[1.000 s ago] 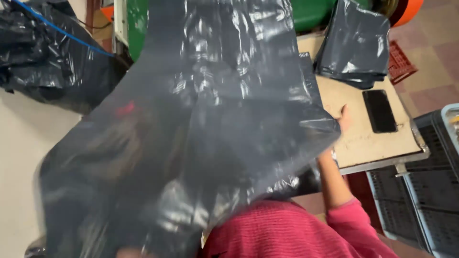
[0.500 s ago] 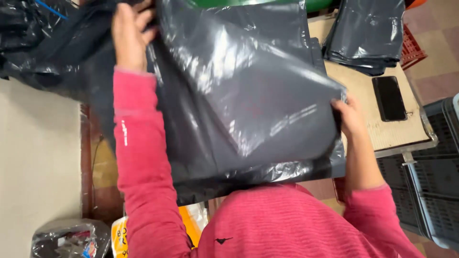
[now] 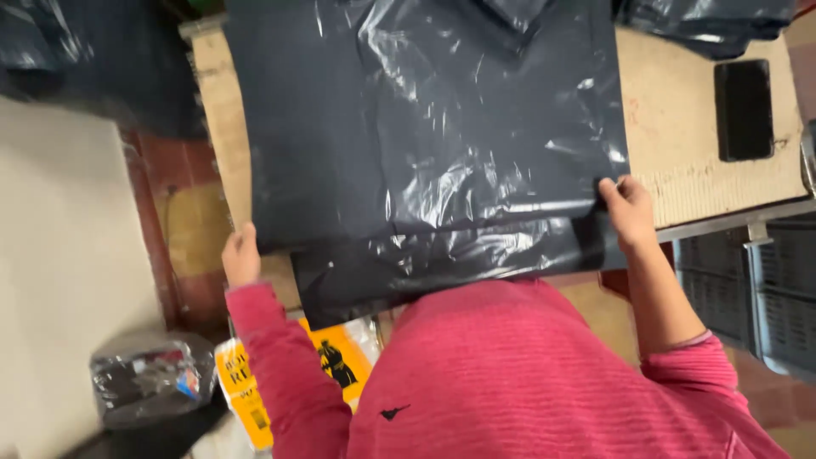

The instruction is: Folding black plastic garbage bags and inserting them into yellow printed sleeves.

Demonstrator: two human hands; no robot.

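A large, glossy dark-grey plastic bag [image 3: 425,144] is spread flat across the pale wooden counter [image 3: 680,136], with its near edge overhanging toward the person in the pink knitted top [image 3: 544,382]. The left hand [image 3: 241,255] is closed on the bag's near-left corner, just off the counter's edge; the right hand [image 3: 629,208] is pinched on the near-right edge, fingers curled over the film. A second layer of the same dark film [image 3: 442,263] is seen projecting below the upper sheet along the near side — whether it is a fold or a separate bag cannot be told. The step in hand is judged to be the laying-out and squaring of the bag on the counter. The next move would call for even tension from both hands, so that the creases near the middle are drawn out and the edges are kept aligned. A flat black phone [image 3: 744,109] lies well apart at the far right, beside a heap of further dark bags [image 3: 705,21]. A yellow printed packet [image 3: 280,374] lies on the floor below.
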